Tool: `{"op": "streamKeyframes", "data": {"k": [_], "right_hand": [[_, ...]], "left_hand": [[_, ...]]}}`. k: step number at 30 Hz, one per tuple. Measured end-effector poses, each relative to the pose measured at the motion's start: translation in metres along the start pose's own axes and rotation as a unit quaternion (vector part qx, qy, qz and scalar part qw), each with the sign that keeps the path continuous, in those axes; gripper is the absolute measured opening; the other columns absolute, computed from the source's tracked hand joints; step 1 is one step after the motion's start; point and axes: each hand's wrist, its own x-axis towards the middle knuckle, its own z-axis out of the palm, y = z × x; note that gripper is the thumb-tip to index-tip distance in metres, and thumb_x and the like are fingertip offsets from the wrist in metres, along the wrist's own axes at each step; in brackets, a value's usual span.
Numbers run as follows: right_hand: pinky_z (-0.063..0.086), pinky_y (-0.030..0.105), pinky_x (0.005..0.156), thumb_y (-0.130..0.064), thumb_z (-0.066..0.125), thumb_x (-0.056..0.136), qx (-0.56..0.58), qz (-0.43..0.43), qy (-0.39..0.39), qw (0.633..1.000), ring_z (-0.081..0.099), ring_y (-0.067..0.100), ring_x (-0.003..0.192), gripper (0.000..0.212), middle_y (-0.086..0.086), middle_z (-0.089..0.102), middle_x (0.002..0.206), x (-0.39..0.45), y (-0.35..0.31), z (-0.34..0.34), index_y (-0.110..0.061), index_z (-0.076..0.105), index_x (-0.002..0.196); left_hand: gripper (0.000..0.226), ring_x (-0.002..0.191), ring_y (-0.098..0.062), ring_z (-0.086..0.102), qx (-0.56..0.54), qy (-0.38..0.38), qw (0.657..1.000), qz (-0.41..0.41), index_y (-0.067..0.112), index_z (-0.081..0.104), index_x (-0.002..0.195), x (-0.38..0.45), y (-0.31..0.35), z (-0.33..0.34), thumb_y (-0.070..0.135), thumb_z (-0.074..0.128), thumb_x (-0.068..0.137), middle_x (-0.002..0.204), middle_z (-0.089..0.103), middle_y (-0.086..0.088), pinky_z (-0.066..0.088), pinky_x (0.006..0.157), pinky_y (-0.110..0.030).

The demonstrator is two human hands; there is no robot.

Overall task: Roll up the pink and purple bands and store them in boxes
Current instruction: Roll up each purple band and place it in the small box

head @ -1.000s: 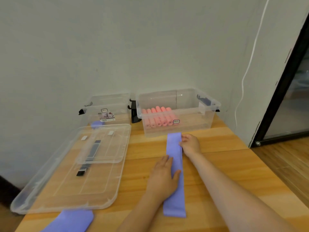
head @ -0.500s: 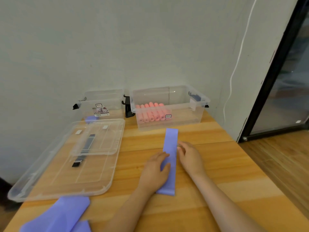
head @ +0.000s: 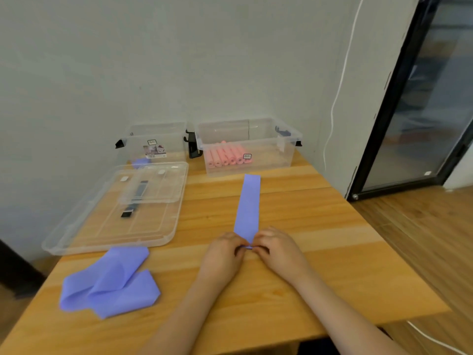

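Note:
A purple band (head: 247,206) lies flat on the wooden table (head: 320,265), running away from me toward the boxes. My left hand (head: 225,252) and my right hand (head: 276,249) meet at its near end, fingers curled and pinching that end. The right clear box (head: 286,152) holds several rolled pink bands (head: 226,156). The left clear box (head: 156,144) holds one purple roll (head: 139,162). A loose heap of purple bands (head: 110,280) lies at my front left.
Two clear lids (head: 115,213) lie stacked left of the band, the smaller on top. A wall stands right behind the boxes. A white cable (head: 335,98) hangs down the wall at right, beside a black-framed glass door (head: 419,98). The table's right edge drops to a wood floor.
Both hands slid back along the band from its far and middle parts to its near end and now pinch it. The view tilted down, showing the loose purple heap.

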Motion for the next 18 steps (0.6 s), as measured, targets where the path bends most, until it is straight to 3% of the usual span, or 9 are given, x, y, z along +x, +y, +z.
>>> {"op": "streamKeyframes", "data": {"k": [5,11,13,18], "right_hand": [[0.041,0.024,0.070,-0.012,0.057,0.074,0.046,0.064,0.037,0.996,0.059,0.020,0.076,0.011,0.002,0.063,0.075,-0.015,-0.005,-0.003,-0.009,0.067,0.070],[0.045,0.028,0.074,-0.007,0.060,0.075,0.114,0.113,0.040,0.986,0.056,0.014,0.081,0.009,-0.001,0.061,0.078,-0.014,0.001,-0.004,-0.011,0.064,0.068],[0.046,0.026,0.075,-0.005,0.063,0.073,0.137,0.127,0.040,0.982,0.057,0.011,0.081,0.010,-0.004,0.061,0.079,-0.013,0.002,-0.004,-0.013,0.065,0.067],[0.045,0.017,0.074,-0.005,0.069,0.070,0.181,0.131,0.030,0.974,0.057,0.003,0.078,0.012,-0.010,0.062,0.075,-0.018,-0.002,-0.007,-0.016,0.068,0.069]], "left_hand": [[0.009,0.082,-0.026,0.062,0.003,0.004,1.000,-0.007,0.006,0.071,0.083,-0.004,0.002,-0.001,0.007,0.069,0.074,0.083,0.068,-0.009,0.037,0.072,-0.020],[0.004,0.077,-0.016,0.058,-0.048,0.016,0.998,-0.024,0.011,0.072,0.078,-0.003,0.004,-0.005,0.014,0.073,0.076,0.079,0.067,-0.002,0.037,0.070,-0.013],[0.006,0.074,-0.011,0.054,-0.071,0.012,0.997,-0.033,0.011,0.070,0.076,-0.003,0.006,-0.006,0.013,0.075,0.073,0.078,0.065,0.000,0.033,0.067,-0.005],[0.010,0.069,0.005,0.047,-0.083,-0.007,0.995,-0.048,0.014,0.069,0.078,-0.005,0.003,-0.006,0.015,0.077,0.072,0.072,0.056,0.015,0.032,0.065,-0.003]]}}
